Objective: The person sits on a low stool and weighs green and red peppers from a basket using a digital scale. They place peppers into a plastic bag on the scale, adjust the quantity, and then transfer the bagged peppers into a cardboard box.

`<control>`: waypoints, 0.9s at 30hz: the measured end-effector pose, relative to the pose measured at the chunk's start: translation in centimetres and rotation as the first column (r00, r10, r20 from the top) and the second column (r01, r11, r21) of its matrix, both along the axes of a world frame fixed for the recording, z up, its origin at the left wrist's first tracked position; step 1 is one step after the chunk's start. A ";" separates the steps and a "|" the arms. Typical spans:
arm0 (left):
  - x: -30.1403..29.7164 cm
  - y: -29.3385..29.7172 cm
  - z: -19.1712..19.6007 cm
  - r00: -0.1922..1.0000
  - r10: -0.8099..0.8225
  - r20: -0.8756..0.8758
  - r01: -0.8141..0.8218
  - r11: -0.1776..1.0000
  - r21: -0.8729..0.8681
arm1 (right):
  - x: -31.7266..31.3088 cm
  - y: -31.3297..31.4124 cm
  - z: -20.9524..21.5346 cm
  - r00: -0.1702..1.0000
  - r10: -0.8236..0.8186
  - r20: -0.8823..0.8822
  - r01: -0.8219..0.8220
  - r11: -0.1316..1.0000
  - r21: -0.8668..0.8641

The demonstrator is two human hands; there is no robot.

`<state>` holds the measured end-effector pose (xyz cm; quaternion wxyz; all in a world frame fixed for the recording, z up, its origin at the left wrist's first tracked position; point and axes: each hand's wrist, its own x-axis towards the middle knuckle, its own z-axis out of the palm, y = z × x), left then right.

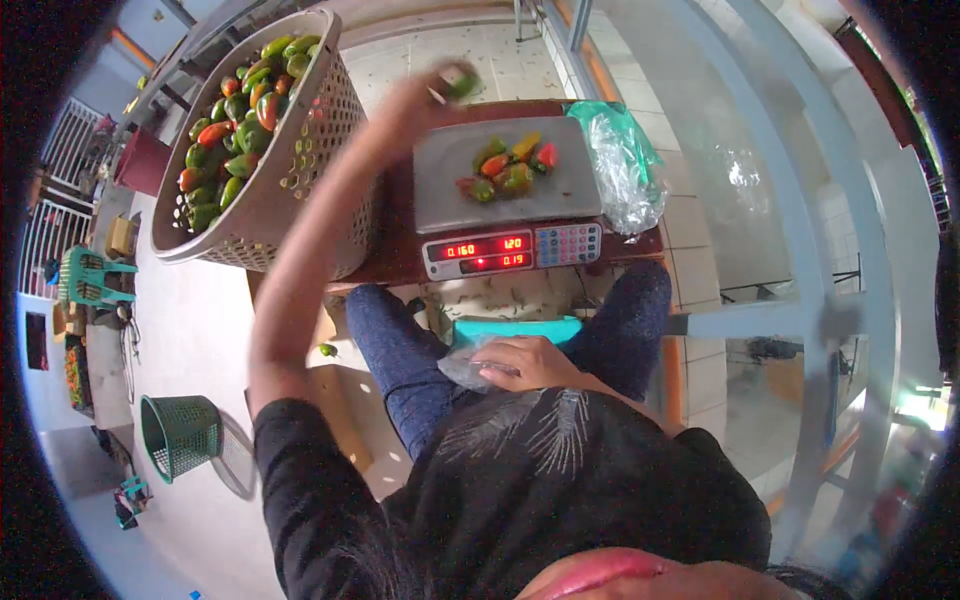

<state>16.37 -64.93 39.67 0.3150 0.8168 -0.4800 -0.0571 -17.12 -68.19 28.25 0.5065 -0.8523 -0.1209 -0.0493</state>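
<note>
My left hand (428, 92) is stretched out past the scale's far left corner, smeared by motion, with a green pepper (460, 84) at its fingers. On the grey pan of the digital scale (450, 205) lie several small peppers (515, 178), green, yellow and red. Down at my lap, my right hand (522, 362) is closed on a crumpled clear plastic bag (466, 370). Left of the scale a tall beige perforated basket (335, 130) leans tilted, filled with green and red peppers (240, 120).
Green and clear plastic bags (620, 160) lie against the scale's right side on the dark red table (395, 225). A green mesh basket (182, 437) and a loose pepper (328, 350) are on the floor to the left. Grey metal framing (790, 200) stands at right.
</note>
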 end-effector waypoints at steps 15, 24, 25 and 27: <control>-4.6 -2.2 -10.2 0.999 0.019 -0.044 -0.013 0.991 0.131 | -0.6 -1.7 0.4 0.997 -0.044 0.058 0.049 0.994 -0.099; -17.2 12.7 -10.0 0.735 -0.355 -0.577 0.593 0.749 0.294 | 0.6 -1.8 2.6 0.917 0.148 0.371 -0.011 0.937 -0.349; -17.4 13.0 -9.7 0.751 -0.303 -0.587 0.554 0.772 0.311 | 0.7 -1.8 2.8 0.915 0.174 0.365 -0.021 0.922 -0.386; -17.7 13.5 -9.5 0.772 -0.202 -0.603 0.477 0.810 0.340 | 0.9 -1.8 3.3 0.903 0.181 0.390 -0.013 0.919 -0.395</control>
